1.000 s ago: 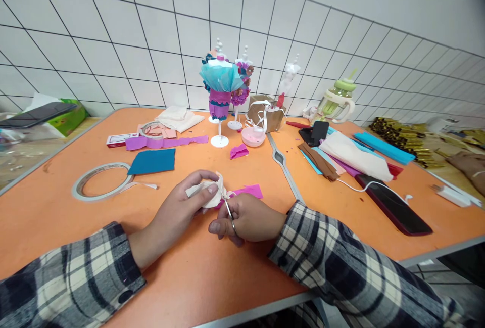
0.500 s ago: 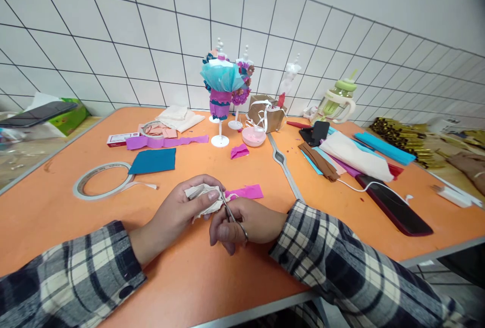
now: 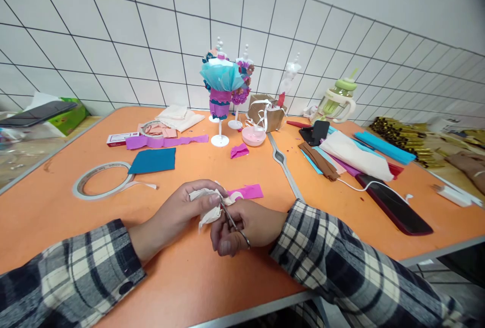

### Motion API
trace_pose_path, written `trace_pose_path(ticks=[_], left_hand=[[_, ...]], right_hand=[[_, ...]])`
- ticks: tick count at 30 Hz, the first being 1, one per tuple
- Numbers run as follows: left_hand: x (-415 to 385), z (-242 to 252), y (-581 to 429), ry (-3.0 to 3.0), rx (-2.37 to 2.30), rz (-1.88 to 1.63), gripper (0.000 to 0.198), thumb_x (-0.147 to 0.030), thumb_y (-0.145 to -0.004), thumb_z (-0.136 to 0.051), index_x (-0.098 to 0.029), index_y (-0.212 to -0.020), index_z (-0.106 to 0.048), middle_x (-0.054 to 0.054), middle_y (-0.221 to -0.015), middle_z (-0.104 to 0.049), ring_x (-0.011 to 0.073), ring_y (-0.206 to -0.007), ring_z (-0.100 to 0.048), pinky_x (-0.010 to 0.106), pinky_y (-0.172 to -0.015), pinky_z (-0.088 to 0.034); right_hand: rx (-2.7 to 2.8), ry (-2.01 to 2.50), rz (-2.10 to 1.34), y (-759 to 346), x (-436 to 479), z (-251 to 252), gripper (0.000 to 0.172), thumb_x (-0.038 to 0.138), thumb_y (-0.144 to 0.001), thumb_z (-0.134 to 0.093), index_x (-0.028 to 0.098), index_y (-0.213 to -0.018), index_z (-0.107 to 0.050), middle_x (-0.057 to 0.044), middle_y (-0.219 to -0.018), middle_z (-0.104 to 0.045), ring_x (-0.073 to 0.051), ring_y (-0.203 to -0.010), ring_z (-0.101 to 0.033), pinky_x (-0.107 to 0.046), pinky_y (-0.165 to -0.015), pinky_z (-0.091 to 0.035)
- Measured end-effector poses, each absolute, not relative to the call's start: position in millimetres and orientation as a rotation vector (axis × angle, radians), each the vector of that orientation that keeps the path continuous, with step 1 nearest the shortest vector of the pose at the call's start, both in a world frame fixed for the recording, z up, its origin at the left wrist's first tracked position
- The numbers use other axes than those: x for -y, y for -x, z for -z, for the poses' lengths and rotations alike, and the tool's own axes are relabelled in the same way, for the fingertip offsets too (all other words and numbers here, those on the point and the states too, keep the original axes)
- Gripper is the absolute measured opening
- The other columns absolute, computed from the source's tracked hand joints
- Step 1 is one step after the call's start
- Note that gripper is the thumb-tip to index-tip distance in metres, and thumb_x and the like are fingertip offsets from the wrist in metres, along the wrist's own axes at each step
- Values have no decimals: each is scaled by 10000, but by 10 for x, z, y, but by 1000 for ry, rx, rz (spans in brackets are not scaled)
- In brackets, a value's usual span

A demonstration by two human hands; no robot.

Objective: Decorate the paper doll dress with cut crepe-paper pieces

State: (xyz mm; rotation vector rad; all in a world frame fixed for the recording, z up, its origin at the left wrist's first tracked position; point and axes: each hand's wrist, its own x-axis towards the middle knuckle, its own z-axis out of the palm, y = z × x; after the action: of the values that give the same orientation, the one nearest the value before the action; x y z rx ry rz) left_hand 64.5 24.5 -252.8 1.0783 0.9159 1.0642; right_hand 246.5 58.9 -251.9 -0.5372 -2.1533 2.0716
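Note:
Crumpled cream paper (image 3: pixel 209 217) is pinched between the thumb and fingers of my left hand (image 3: pixel 185 210), near the front middle of the table. My right hand (image 3: pixel 246 224) is closed around small metal scissors (image 3: pixel 232 221), whose blades reach the paper's right side. Part of the blades is hidden by the paper and fingers. Just beyond my hands lies a flat magenta strip (image 3: pixel 250 191), with a cream piece over its left end. A folded magenta piece (image 3: pixel 239 151) rests farther back.
A tape roll (image 3: pixel 79 186) and teal paper (image 3: pixel 153 161) lie left. Dress forms (image 3: pixel 220 100), a pink bowl (image 3: pixel 253 137) and a brown bag (image 3: pixel 275 118) stand behind. Right are paper strips (image 3: pixel 322 161), a phone (image 3: pixel 401 212) and a green-lidded bottle (image 3: pixel 339 98).
The cream paper has shifted and turned in my left hand, its lower edge now hanging lower. More cream paper shows over the magenta strip. My right hand and the scissors have tilted slightly.

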Motion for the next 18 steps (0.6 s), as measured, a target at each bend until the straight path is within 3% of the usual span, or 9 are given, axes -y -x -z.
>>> trace_pose_path(ticks=[14, 18], left_hand=[[-270, 2612, -597, -1180, -941, -1080, 202, -365, -684, -799, -206, -784, -725, 7, -783, -696, 150, -676, -615, 239, -609, -484], [-271, 2586, -596, -1188, -907, -1061, 207, -369, -682, -803, -200, -770, -724, -3, -758, -686, 131, -658, -609, 210, -591, -477]], right_hand=[[2142, 555, -2074, -2467, -590, 2487, 715, 795, -548, -626, 125, -796, -587, 14, -607, -544, -97, -554, -533, -207, -541, -404], [2204, 547, -2047, -2471, -602, 2501, 655, 749, -571, -665, 128, -770, -596, 17, -603, -550, -92, -565, -524, -205, -554, -395]])
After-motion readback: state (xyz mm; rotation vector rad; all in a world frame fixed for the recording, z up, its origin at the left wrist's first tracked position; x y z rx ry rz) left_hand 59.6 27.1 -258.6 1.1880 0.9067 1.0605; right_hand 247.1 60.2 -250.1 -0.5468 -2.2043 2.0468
